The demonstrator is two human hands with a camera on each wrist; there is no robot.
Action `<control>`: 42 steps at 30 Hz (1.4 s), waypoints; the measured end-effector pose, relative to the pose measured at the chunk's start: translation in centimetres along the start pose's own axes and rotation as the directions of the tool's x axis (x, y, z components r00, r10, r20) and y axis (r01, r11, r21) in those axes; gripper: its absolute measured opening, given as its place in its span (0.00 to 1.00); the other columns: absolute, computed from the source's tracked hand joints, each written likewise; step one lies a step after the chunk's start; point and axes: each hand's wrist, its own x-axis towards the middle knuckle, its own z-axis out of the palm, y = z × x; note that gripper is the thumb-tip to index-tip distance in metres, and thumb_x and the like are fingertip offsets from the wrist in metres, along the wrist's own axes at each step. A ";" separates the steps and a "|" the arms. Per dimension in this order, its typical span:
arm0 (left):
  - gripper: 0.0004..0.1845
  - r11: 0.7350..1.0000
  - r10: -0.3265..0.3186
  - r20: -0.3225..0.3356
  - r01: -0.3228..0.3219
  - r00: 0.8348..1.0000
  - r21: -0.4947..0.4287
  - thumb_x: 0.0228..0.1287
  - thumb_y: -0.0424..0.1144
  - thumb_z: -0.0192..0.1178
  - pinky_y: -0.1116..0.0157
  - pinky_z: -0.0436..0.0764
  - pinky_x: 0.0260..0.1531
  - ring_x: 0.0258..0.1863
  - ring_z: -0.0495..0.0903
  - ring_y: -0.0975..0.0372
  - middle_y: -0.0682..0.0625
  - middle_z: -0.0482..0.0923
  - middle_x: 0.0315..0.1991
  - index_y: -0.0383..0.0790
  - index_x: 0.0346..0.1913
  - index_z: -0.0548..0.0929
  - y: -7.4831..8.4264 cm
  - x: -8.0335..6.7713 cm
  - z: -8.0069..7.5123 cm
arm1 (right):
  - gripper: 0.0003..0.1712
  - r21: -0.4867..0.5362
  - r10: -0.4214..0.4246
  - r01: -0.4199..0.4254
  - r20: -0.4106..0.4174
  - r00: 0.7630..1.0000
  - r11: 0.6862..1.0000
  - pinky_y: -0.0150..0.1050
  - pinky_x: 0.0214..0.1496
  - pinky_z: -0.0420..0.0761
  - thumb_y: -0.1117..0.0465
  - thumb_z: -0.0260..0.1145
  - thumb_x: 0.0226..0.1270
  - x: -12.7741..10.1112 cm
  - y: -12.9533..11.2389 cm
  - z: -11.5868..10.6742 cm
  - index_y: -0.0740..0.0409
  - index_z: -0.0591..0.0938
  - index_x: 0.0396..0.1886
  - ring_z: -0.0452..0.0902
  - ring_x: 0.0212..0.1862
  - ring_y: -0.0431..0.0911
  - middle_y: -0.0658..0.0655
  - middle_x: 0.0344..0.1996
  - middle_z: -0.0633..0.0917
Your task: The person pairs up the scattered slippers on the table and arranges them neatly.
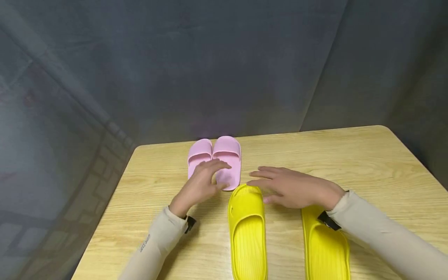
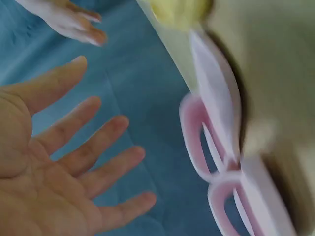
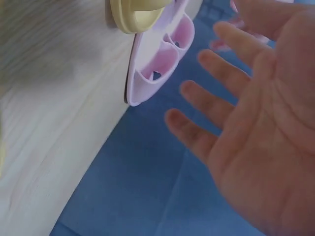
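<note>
Left hand (image 1: 200, 186) open, fingers straight and spread, holding nothing, hovering over heel end of pink slippers (image 1: 214, 160); contact with them not clear from head view. In left wrist view palm (image 2: 44, 167) bare, fingers splayed, pink slippers (image 2: 216, 147) off to the side and apart from fingertips, view blurred. Right hand (image 1: 293, 187) also open, fingers straight and together-ish, palm down, holding nothing, hanging over toe of left yellow slipper (image 1: 247, 229) and toe of right yellow slipper (image 1: 324, 245); touching or not cannot be told. In right wrist view palm (image 3: 266, 132) bare, fingers loose and spread, pink slippers (image 3: 160, 59) beyond fingertips with a yellow toe (image 3: 138, 12) just beside them. Pink pair side by side, touching each other, toes pointing away, near far edge of table (image 1: 350, 163), left of centre. Left yellow slipper just behind pink pair, its toe almost at the pink heel, touching or near. Right yellow slipper well apart to the right, parallel, toe hidden under right wrist. Both yellow ones cut off by lower frame edge. Beige sleeves (image 1: 381, 229) on both arms, black straps at wrists. Light wood table, dark grey cloth backdrop (image 1: 224, 62) behind.
</note>
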 end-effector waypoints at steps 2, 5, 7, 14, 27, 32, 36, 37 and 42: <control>0.21 0.999 0.033 0.036 -0.033 0.999 0.011 0.57 0.39 0.73 0.55 0.76 0.62 0.58 0.80 0.57 0.52 0.84 0.54 0.45 0.55 0.83 1.4 -0.9 0.5 | 0.32 -0.004 0.017 -0.017 -0.006 1.000 1.000 0.60 0.76 0.60 0.47 0.59 0.74 -1.3 -0.1 0.0 0.39 0.65 0.76 0.54 0.79 0.56 0.50 0.77 0.63; 0.22 0.997 0.068 0.110 -0.071 0.992 0.019 0.60 0.45 0.71 0.58 0.77 0.61 0.59 0.79 0.60 0.54 0.82 0.56 0.47 0.57 0.82 3.2 -1.7 1.0 | 0.31 -0.017 0.044 -0.044 -0.032 0.999 0.999 0.62 0.74 0.62 0.46 0.59 0.74 -3.1 0.0 0.0 0.37 0.66 0.75 0.56 0.78 0.57 0.49 0.76 0.65; 0.25 0.995 0.091 0.162 -0.097 0.983 0.029 0.61 0.49 0.70 0.59 0.77 0.62 0.61 0.78 0.61 0.54 0.81 0.59 0.49 0.60 0.80 4.0 -2.2 1.2 | 0.31 -0.033 0.054 -0.056 -0.060 0.997 0.998 0.63 0.72 0.64 0.44 0.58 0.75 -4.1 0.0 0.2 0.36 0.66 0.75 0.59 0.77 0.57 0.49 0.75 0.67; 0.35 0.987 0.117 0.292 -0.144 0.949 0.073 0.59 0.57 0.69 0.59 0.74 0.66 0.65 0.74 0.61 0.55 0.74 0.66 0.54 0.69 0.73 5.7 -3.1 2.1 | 0.30 -0.030 0.079 -0.084 -0.139 0.987 0.996 0.60 0.67 0.72 0.34 0.55 0.72 -7.2 0.5 1.0 0.27 0.67 0.72 0.66 0.72 0.52 0.43 0.73 0.69; 0.30 0.975 0.125 0.334 -0.177 0.934 0.131 0.70 0.59 0.56 0.59 0.72 0.68 0.68 0.72 0.59 0.50 0.70 0.70 0.52 0.70 0.72 5.2 -3.3 2.9 | 0.35 0.021 0.150 -0.149 -0.117 0.982 0.989 0.64 0.56 0.76 0.30 0.61 0.62 -10.2 4.2 4.0 0.29 0.72 0.69 0.72 0.67 0.57 0.47 0.68 0.75; 0.28 0.966 0.126 0.350 -0.194 0.928 0.168 0.71 0.57 0.57 0.58 0.72 0.68 0.69 0.71 0.58 0.49 0.70 0.70 0.52 0.70 0.73 4.9 -3.8 3.0 | 0.41 0.101 0.187 -0.188 0.013 0.982 0.977 0.67 0.53 0.76 0.26 0.61 0.57 -10.4 4.7 4.3 0.31 0.70 0.70 0.71 0.66 0.63 0.55 0.70 0.72; 0.27 0.942 0.162 0.360 -0.253 0.919 0.221 0.72 0.56 0.56 0.58 0.73 0.68 0.70 0.70 0.57 0.49 0.70 0.70 0.51 0.70 0.73 4.6 -3.7 3.5 | 0.47 0.083 0.291 -0.295 0.058 0.955 0.952 0.66 0.51 0.77 0.23 0.62 0.50 -10.9 4.9 4.0 0.31 0.69 0.71 0.73 0.64 0.63 0.58 0.71 0.70; 0.27 0.937 0.166 0.365 -0.262 0.916 0.233 0.73 0.56 0.55 0.57 0.73 0.67 0.71 0.69 0.57 0.49 0.70 0.71 0.51 0.70 0.73 4.6 -3.7 3.6 | 0.49 0.072 0.320 -0.325 0.065 0.945 0.943 0.65 0.51 0.77 0.22 0.63 0.49 -11.0 4.9 4.0 0.30 0.68 0.72 0.74 0.64 0.63 0.58 0.72 0.69; 0.28 0.928 0.164 0.391 -0.276 0.906 0.249 0.74 0.57 0.52 0.56 0.74 0.66 0.72 0.68 0.56 0.48 0.68 0.72 0.52 0.72 0.70 4.4 -3.7 3.9 | 0.58 0.036 0.382 -0.386 0.085 0.920 0.922 0.64 0.49 0.79 0.22 0.67 0.41 -11.4 5.1 3.6 0.33 0.64 0.74 0.76 0.62 0.64 0.61 0.72 0.69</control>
